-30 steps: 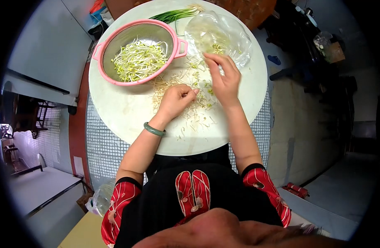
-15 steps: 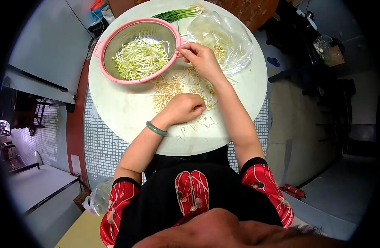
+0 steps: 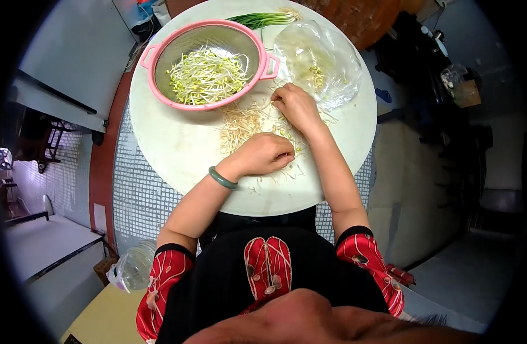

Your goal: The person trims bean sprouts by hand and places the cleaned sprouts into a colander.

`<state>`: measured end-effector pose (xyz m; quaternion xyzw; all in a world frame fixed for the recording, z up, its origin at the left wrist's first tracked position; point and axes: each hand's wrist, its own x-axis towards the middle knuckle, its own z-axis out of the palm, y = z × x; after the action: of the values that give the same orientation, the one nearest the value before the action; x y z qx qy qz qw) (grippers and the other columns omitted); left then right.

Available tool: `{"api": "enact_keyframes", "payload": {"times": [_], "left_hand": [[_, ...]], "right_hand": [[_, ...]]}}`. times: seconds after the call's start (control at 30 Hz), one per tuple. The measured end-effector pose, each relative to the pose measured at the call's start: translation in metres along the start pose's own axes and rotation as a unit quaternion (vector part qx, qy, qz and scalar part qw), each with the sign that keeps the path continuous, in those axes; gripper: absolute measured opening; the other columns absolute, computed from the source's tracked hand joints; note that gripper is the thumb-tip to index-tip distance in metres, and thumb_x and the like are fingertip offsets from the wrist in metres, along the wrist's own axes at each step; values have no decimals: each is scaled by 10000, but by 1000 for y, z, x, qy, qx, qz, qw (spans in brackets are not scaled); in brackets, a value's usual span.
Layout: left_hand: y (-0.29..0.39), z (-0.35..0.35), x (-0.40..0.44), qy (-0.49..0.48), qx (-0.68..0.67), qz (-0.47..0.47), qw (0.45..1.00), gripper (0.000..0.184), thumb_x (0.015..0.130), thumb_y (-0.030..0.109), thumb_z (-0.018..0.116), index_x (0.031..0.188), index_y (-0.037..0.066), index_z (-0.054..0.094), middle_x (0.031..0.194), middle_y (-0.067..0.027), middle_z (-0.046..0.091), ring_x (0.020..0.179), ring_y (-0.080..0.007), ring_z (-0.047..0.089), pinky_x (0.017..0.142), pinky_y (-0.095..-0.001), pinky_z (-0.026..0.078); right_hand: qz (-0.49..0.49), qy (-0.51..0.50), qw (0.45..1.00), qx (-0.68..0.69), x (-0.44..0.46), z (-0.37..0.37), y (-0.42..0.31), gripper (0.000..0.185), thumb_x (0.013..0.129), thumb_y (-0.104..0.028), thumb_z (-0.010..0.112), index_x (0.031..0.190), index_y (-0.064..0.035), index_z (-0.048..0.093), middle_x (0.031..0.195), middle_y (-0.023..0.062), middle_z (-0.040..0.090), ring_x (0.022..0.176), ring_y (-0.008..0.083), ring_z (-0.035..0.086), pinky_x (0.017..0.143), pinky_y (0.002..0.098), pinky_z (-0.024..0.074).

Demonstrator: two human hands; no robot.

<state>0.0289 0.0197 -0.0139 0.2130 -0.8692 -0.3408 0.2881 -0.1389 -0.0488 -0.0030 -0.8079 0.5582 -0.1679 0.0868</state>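
Note:
My left hand, a green bangle on its wrist, rests low over the table beside a pile of pale sprout trimmings. Its fingers are curled closed; whatever they hold is hidden. Just beyond and to the right, my right hand has its thumb and fingers pressed together above scattered sprouts, and I cannot make out anything between them. A pink-rimmed mesh colander stands at the back left, holding a heap of bean sprouts with yellow-green heads. To the right lies a clear plastic bag with some sprouts inside.
Green onions lie at the far edge of the round white table. On the floor side at lower left is a large clear plastic bottle. A brown wooden surface stands behind the table.
My right hand has moved from the colander's right handle back toward me, over the scattered sprouts. My left hand stays close to the same spot. The view has shifted slightly.

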Motion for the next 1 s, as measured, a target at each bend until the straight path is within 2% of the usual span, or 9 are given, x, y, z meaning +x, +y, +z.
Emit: {"api": "enact_keyframes", "payload": {"times": [0.13, 0.23, 0.37, 0.47, 0.53, 0.67, 0.8, 0.9, 1.0], "left_hand": [[-1, -2, -1, 31, -6, 0, 1000, 108, 824, 150, 658, 839, 43, 652, 769, -113, 633, 732, -312, 623, 686, -419, 498], [1, -3, 0, 18, -13, 7, 1000, 107, 828, 146, 656, 843, 40, 651, 775, -115, 637, 749, -314, 626, 702, -420, 500], [0, 0, 0, 12, -16, 13, 1000, 129, 849, 171, 636, 835, 43, 646, 776, -116, 641, 764, -334, 629, 716, -445, 497], [1, 2, 2, 8, -15, 20, 1000, 122, 846, 163, 640, 840, 41, 646, 778, -117, 641, 762, -329, 629, 718, -441, 497], [0, 3, 2, 7, -16, 21, 1000, 111, 835, 144, 648, 851, 34, 650, 787, -119, 645, 760, -320, 629, 715, -427, 500], [-3, 0, 1, 21, -17, 3, 1000, 111, 838, 144, 645, 850, 34, 652, 781, -119, 645, 757, -320, 629, 715, -426, 498], [-4, -6, -1, 33, -18, 0, 999, 110, 843, 145, 639, 849, 36, 654, 779, -119, 645, 759, -319, 629, 712, -424, 497], [-4, -1, 1, 20, -22, 11, 1000, 110, 848, 149, 636, 847, 40, 655, 778, -117, 645, 764, -318, 632, 711, -423, 498], [-5, 2, 2, 15, -20, 19, 1000, 110, 850, 152, 637, 845, 43, 656, 779, -113, 646, 769, -316, 635, 714, -423, 500]], "right_hand": [[12, -7, 1000, 13, 0, -4, 5, 141, 830, -161, 680, 940, -74, 694, 982, 122, 664, 881, 299, 647, 778, 395, 517], [27, 29, 996, 84, -6, -17, 7, 124, 832, -159, 678, 896, -54, 694, 883, 90, 674, 841, 245, 656, 752, 370, 518], [121, 90, 933, 326, -2, -42, 4, 131, 849, -114, 694, 943, -25, 679, 844, 51, 670, 735, 130, 597, 719, 274, 498], [38, 124, 914, 385, 24, -54, -25, 108, 901, -86, 653, 977, -9, 663, 860, 10, 654, 776, 75, 580, 705, 233, 477], [-25, 90, 948, 305, 44, -50, -39, 171, 906, -85, 644, 1056, -8, 670, 886, 35, 674, 785, 93, 612, 734, 243, 502], [13, 52, 942, 331, 48, -47, -45, 272, 915, -61, 611, 1177, -18, 668, 968, 69, 700, 881, 119, 666, 822, 276, 533], [113, 48, 959, 257, 25, -27, 10, 262, 905, -74, 616, 1157, -61, 687, 1018, 107, 702, 842, 178, 680, 757, 296, 529], [40, 27, 997, 63, 8, -18, 21, 258, 881, -117, 653, 1133, -81, 699, 1003, 114, 673, 847, 242, 658, 766, 341, 519], [7, 66, 998, 15, 6, -8, 22, 224, 850, -161, 676, 1056, -87, 724, 972, 113, 654, 929, 309, 643, 814, 396, 518]]}}
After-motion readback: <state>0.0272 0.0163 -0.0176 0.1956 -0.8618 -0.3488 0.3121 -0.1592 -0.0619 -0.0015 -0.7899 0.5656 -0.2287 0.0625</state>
